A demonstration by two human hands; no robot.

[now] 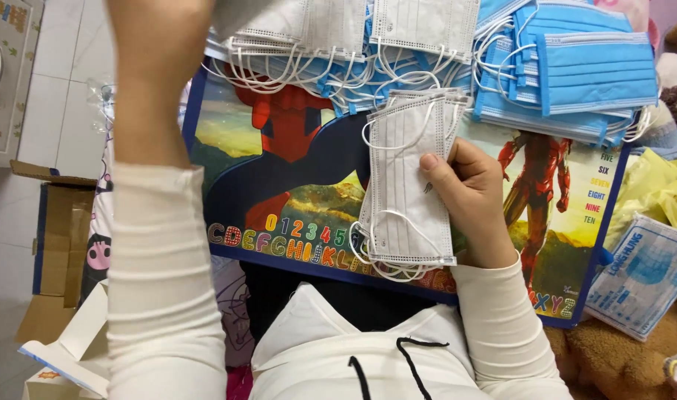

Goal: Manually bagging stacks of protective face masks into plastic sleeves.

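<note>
The right hand [471, 196] held a stack of white face masks [411, 185] near the middle of the view, thumb pressed on the top mask and the other fingers hidden behind the stack, so the grip was a pinch through its thickness. The stack stood with its long axis running from twelve to six o'clock, tilted slightly toward one o'clock, its ear loops hanging loose at both ends. It lay at nine o'clock from the right palm, over the picture-printed board [294, 170] that served as the surface.

The left forearm [157, 185] rose toward twelve o'clock at the left of the view; the left hand itself was out of frame at the top edge, so I could not tell whether it was spread or closed. The right hand was plainly the nearer to the stack.

Beyond the stack, at twelve o'clock, lay a loose heap of white masks [338, 26]; at one to two o'clock lay blue masks [575, 70]. A flat packet [642, 274] rested at four o'clock.
</note>
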